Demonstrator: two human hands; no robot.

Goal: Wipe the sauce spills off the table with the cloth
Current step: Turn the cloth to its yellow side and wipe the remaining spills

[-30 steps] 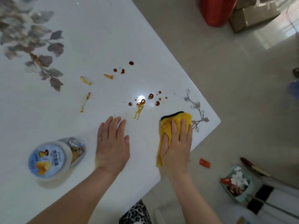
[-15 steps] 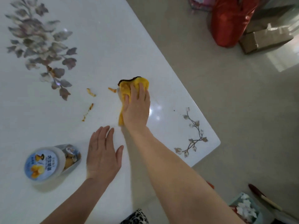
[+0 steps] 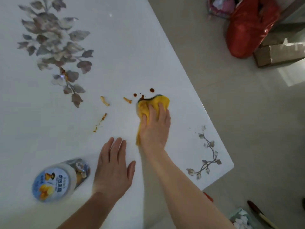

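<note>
Under the right hand (image 3: 155, 128), flat, lies the cloth (image 3: 148, 106).

Count at this moment: one white counter (image 3: 115, 47), two bare hands, left hand (image 3: 113, 169) and right hand (image 3: 155, 128), one yellow cloth (image 3: 153, 103), one lidded snack jar (image 3: 57, 180) lying on its side. Sauce marks on the counter: three dark red-brown drops (image 3: 151, 90) in a cluster plus a few smaller specks beside them, and three orange smears (image 3: 104, 101). On the floor: one red bag (image 3: 247, 30), one cardboard box (image 3: 277, 55).
</note>
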